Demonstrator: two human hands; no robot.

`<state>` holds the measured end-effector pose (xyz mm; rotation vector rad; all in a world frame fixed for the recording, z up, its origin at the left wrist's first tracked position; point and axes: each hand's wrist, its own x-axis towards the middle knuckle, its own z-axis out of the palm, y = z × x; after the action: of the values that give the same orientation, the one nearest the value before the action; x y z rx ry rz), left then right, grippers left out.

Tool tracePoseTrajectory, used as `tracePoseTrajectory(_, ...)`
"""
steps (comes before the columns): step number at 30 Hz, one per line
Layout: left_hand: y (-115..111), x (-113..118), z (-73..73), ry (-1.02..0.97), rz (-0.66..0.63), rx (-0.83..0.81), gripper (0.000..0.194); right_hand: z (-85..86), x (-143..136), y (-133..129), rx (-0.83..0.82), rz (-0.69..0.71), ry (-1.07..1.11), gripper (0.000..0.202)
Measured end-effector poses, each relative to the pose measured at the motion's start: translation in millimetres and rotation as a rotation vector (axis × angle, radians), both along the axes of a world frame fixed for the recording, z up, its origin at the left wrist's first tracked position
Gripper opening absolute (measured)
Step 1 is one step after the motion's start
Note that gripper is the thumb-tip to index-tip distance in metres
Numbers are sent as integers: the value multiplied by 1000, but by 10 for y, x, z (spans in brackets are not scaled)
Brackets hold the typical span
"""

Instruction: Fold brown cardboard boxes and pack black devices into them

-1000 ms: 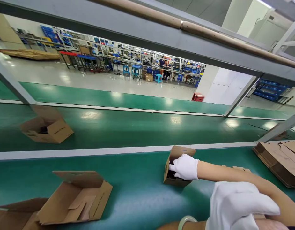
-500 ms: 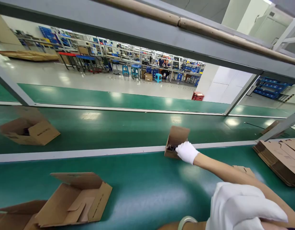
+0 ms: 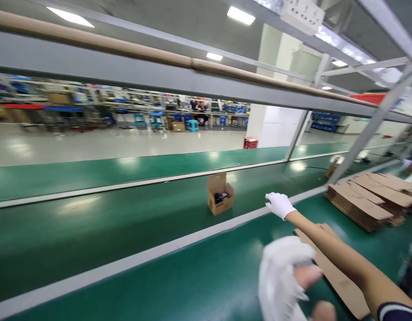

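My right hand (image 3: 279, 205), in a white glove, is stretched out over the pale divider strip (image 3: 249, 217). Its fingers are extended and hold nothing. Left of it and apart from it, a small cardboard box (image 3: 222, 206) stands on the far green belt (image 3: 152, 214), lid raised. A dark object (image 3: 221, 197) lies inside this box. My left hand (image 3: 282, 276), also gloved with bare fingertips showing, is close to the camera at lower centre right. It is bent and smeared by motion, so its grip is unclear. Flat cardboard (image 3: 342, 281) lies beneath my right arm.
Stacks of flattened cardboard (image 3: 362, 203) lie on the near belt at right. A slanted metal post (image 3: 362, 127) rises behind them. A grey overhead beam (image 3: 125, 71) crosses the view. Beyond the line are a red stool (image 3: 250, 142) and workbenches with people.
My right hand has let go of the small box and drawn back to its right. The box now stands on the far belt. The view has swung right, and the open boxes at left are out of sight.
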<state>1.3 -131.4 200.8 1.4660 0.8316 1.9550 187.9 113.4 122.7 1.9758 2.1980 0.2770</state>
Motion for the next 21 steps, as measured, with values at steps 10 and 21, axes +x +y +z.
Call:
tracePoseTrajectory(10, 269, 0, -13, -143, -1, 13, 20, -172, 1926, -672, -375, -794, 175, 37)
tracePoseTrajectory(21, 330, 295, -147, 83, -271, -37, 13, -283, 2193, -925, -193, -804, 310, 23)
